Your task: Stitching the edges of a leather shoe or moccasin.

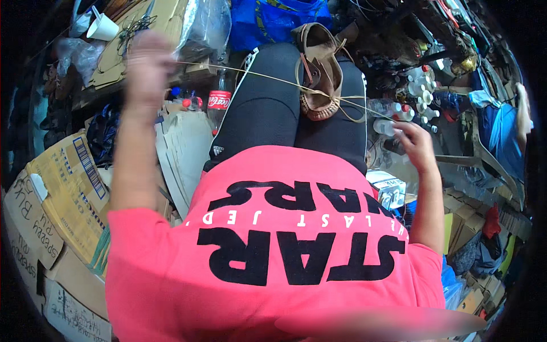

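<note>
A brown moccasin-style leather shoe (320, 71) rests on my thighs, its rounded toe toward my body and its opening facing up. A thin tan thread (245, 70) runs from the shoe's toe area out to both sides, stretched nearly straight. My left hand (149, 56), raised far out to the left, is smeared by motion; the thread's left end leads into it. On the right, my right hand (416, 142) has its fingers closed on the thread's other side. Slack loops of thread hang about the shoe.
Flattened cardboard boxes (68, 176) and a soda bottle (219, 102) with a red label lie to the left. A white cup (102, 27) is at the upper left. White plastic bottles (420, 85) cluster at the right. A blue bag (279, 23) lies beyond my knees.
</note>
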`<state>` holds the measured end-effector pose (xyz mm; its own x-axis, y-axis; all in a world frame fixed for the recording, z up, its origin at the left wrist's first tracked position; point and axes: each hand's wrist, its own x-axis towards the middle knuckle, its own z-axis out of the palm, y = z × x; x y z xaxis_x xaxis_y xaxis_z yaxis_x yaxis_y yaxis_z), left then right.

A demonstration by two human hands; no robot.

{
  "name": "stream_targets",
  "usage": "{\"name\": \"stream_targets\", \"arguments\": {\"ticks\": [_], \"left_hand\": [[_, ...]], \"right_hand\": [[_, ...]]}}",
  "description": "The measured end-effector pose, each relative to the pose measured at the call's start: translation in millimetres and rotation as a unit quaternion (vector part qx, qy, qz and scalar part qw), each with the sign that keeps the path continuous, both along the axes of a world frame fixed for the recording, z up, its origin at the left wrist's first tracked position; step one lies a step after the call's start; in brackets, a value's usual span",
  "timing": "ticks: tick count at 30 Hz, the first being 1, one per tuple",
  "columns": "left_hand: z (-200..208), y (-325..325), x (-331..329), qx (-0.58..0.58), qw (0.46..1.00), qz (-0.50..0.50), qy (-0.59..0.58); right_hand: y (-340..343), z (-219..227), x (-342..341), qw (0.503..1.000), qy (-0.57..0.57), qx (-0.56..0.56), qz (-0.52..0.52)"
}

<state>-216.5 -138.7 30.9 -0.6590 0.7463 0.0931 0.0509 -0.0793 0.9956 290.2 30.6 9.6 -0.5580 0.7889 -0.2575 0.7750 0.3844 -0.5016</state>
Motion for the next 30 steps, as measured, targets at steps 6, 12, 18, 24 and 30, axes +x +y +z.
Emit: {"name": "stream_targets", "arguments": {"ticks": [6, 12, 18, 24, 30], "left_hand": [[81, -128, -231, 0.16, 0.968, 0.098, 0.166], [1, 38, 77, -0.125, 0.941, -0.213, 0.231], [-27, 107, 158, -0.048, 0.818, -0.463, 0.339], [-36, 123, 155, -0.078, 0.781, -0.517, 0.342], [-48, 125, 153, -0.082, 0.796, -0.535, 0.27]], "right_hand": [[21, -66, 194, 0.955, -0.229, 0.003, -0.191], [-2, -20, -10, 0.972, 0.031, -0.229, -0.028], [10, 0, -114, 0.969, 0.222, -0.04, 0.097], [17, -15, -122, 0.967, 0.212, -0.071, 0.121], [14, -15, -119, 0.964, 0.214, -0.105, 0.116]]}}
